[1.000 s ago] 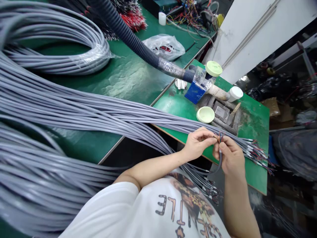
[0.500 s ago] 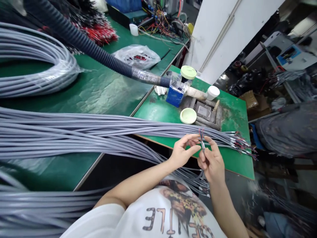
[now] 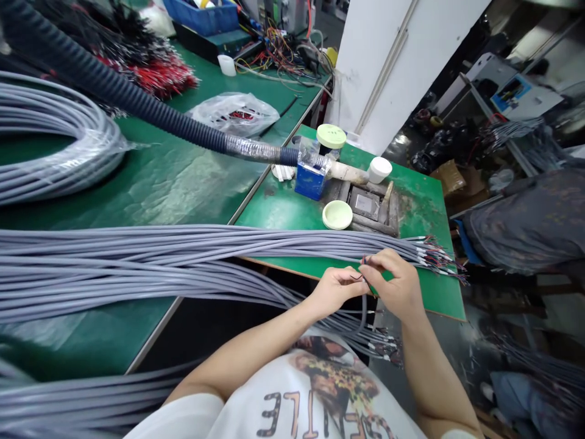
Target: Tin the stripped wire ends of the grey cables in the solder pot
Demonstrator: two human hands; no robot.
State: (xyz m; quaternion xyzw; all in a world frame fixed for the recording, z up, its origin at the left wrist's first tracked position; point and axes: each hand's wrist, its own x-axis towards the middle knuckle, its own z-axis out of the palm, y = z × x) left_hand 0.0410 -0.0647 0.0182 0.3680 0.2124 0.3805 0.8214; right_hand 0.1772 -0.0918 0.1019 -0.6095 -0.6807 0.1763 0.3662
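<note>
Between my two hands is the stripped end of a grey cable (image 3: 364, 311), its thin coloured wires (image 3: 364, 261) fanning upward. My left hand (image 3: 337, 286) pinches the cable end near where the wires come out, with a dark wire showing by its fingers. My right hand (image 3: 397, 281) is closed on the upper part of the thin wires, thumb against fingertips. Just beyond lies a bundle of grey cables (image 3: 292, 242), their stripped, coloured ends (image 3: 439, 256) spread at the right. A second group of cable ends (image 3: 384, 344) hangs below my hands, near my shirt.
A solder pot (image 3: 367, 203) stands in a grimy frame on the green table (image 3: 274, 207). Around it are a pale green dish (image 3: 337, 214), a white cup (image 3: 380, 169) and a blue box (image 3: 311, 180) under a ribbed hose (image 3: 183, 125). A person (image 3: 512, 219) stands at right.
My right hand has shifted from holding the cable below to gripping the wire tips. My left hand has taken the cable end. The whole view has moved slightly.
</note>
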